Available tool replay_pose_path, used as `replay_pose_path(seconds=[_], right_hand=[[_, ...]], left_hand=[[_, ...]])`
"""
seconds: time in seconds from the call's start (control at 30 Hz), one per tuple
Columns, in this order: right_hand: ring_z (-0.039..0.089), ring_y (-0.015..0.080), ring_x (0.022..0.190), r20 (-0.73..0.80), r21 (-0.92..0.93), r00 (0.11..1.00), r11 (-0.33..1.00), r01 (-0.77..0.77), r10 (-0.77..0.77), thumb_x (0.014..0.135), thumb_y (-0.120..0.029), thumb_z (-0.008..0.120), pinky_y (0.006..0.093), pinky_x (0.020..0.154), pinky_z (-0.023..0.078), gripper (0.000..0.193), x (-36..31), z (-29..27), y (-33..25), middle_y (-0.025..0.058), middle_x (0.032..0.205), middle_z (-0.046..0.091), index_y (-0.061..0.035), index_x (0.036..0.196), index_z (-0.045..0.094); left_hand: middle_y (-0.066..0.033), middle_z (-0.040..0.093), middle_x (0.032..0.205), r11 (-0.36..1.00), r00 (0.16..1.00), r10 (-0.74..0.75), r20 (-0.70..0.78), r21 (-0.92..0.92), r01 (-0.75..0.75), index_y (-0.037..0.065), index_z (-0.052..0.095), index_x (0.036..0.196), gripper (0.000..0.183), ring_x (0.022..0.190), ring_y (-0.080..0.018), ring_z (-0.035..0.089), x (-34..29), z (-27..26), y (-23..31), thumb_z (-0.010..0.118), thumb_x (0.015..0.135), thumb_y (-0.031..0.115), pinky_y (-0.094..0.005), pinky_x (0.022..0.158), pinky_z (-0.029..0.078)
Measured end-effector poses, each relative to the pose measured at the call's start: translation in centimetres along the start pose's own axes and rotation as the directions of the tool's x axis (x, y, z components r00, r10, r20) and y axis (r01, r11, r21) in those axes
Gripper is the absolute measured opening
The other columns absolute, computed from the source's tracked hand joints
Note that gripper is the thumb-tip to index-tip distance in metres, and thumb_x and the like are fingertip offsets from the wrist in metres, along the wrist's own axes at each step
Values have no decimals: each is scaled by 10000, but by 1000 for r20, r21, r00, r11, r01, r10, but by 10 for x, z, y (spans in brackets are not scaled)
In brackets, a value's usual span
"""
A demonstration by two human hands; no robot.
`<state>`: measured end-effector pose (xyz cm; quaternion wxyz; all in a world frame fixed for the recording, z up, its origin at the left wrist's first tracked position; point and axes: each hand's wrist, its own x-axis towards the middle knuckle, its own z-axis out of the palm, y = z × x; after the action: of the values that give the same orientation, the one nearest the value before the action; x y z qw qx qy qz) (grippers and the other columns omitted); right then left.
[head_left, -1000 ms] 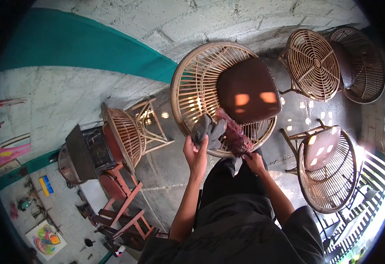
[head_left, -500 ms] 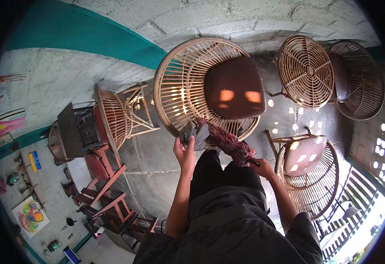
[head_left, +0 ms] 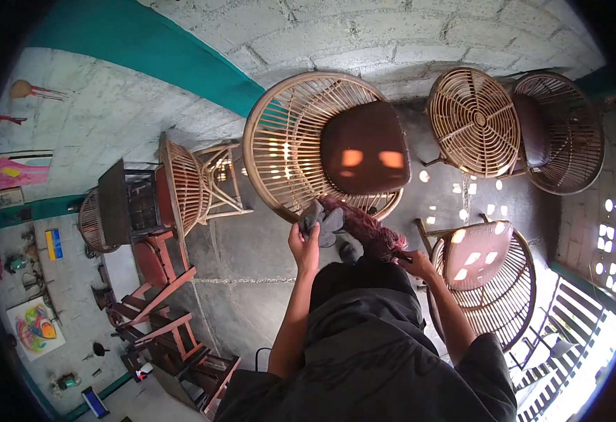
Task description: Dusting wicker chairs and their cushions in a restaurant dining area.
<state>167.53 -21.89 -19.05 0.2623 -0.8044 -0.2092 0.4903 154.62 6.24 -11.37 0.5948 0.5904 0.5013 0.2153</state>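
Note:
My left hand [head_left: 304, 247] is closed around a crumpled grey cloth [head_left: 324, 224]. In my right hand [head_left: 416, 264] is the dark handle of a reddish-brown feather duster [head_left: 368, 231], its fluffy head slanting up and to the left. The duster's far end meets the cloth or lies just beside it; I cannot tell which. Right ahead of both hands stands a round rattan chair [head_left: 280, 151] with a brown seat cushion [head_left: 366, 148]. The duster's tip overlaps the chair's near rim in view, and contact between them is unclear.
At the right are a round rattan table [head_left: 478, 121], a rattan chair [head_left: 568, 133] behind it and a cushioned rattan chair [head_left: 487, 295] nearer me. Another rattan chair [head_left: 185, 190] and wooden furniture [head_left: 167, 327] stand left. A block wall [head_left: 364, 35] rises behind.
The view has shifted slightly, moving the chairs on the right leftward in the picture. Both hands keep their hold on the cloth and the duster, and one shoe now shows below them.

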Motion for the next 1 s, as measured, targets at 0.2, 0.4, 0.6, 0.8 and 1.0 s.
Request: replay_pose_path(seconds=[0.2,0.4,0.6,0.8,1.0], right_hand=[[646,279,664,-244,-131,957,983,129,-158,785,-274,647,401,647,498,325,1,28,-6,188,740,638,-107,1064,655],[527,85,498,-71,-8,994,997,78,-79,837,-261,608,280,448,456,289,-10,41,-60,50,573,557,-105,1075,660],[455,69,436,42,274,998,961,32,-45,867,-275,582,251,367,382,259,-18,55,-95,-6,529,477,-71,1018,633],[448,76,428,84,368,996,927,-66,37,870,-289,588,244,368,373,236,1,56,-73,-12,525,466,-62,906,644],[506,122,429,108,295,993,952,-79,49,823,-319,622,298,384,424,291,41,43,-21,33,537,522,-47,918,663]], left_hand=[[45,491,789,995,999,50,-11,-82,-51,46,532,843,173,739,-54,427,-29,-24,-14,670,817,147,-206,674,355],[49,475,784,985,989,112,-99,-124,-124,48,529,847,157,725,-51,418,-52,-50,-16,664,819,124,-199,669,352],[55,458,763,981,981,138,-137,-117,-154,55,527,834,155,716,-50,403,-52,-64,-4,664,819,125,-198,667,344],[33,457,763,989,982,128,-139,-59,-138,33,493,812,179,710,-63,405,-40,-62,-3,642,834,130,-223,651,363],[69,447,754,991,985,101,-136,-78,-113,63,521,812,163,705,-43,384,-19,-38,15,670,818,128,-201,652,339]])
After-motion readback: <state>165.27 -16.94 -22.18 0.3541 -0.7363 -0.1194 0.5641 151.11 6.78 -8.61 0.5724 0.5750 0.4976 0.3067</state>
